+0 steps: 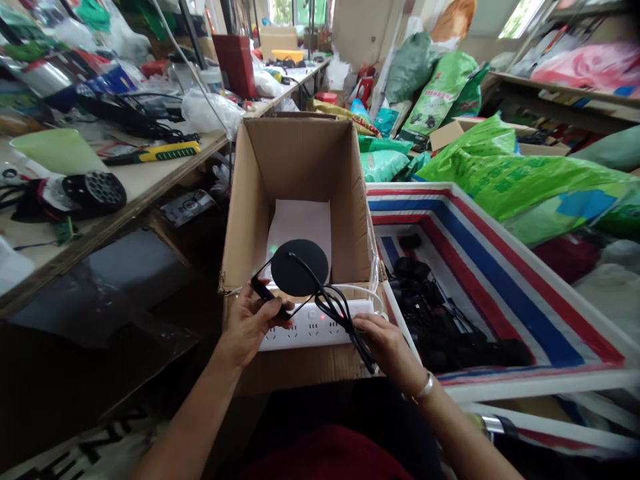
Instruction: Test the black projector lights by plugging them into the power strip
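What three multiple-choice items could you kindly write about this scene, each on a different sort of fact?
1. Where is the paper sheet?
A. Inside the cardboard box
B. On the shelf
C. On the floor

2. What colour is the disc?
A. White
B. Green
C. Black

3. What state is the box's top in?
A. Taped shut
B. Open
C. Covered by a lid

Answers:
1. A, because the sheet shows between the box's walls.
2. C, because the disc is black, like the cable that the left hand and right hand hold.
3. B, because the view runs straight down into the box.
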Demonstrator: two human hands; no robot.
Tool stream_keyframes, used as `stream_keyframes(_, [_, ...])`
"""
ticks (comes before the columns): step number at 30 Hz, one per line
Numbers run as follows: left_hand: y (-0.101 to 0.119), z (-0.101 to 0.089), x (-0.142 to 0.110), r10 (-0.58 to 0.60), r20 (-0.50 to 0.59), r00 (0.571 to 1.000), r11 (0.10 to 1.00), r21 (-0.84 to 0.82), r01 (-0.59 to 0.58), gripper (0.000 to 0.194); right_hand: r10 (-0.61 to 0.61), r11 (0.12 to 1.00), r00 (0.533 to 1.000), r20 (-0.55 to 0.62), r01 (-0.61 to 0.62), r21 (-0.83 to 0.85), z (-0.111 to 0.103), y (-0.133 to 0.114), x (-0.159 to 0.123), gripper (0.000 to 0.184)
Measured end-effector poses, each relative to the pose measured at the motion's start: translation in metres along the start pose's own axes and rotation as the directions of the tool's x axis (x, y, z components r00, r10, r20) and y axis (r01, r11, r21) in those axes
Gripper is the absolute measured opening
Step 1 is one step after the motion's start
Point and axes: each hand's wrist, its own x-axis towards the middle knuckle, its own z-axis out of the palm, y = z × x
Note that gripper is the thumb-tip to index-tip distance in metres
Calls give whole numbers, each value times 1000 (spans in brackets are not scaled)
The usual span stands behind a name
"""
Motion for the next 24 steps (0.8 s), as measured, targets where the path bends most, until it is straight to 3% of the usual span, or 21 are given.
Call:
stream_keyframes(4, [0,4,14,77,31,997,997,-29,-76,50,17,1000,999,-51,-16,18,2,-4,1,22])
stream_keyframes(9, [-3,5,21,115,39,993,992,-50,-113,40,81,993,988,-129,-69,97,9,-4,0,20])
stream_keyframes(24, [-8,3,10,36,-3,999,998,-50,-36,28,117,992,959,-260,-99,83,22,5,-11,26])
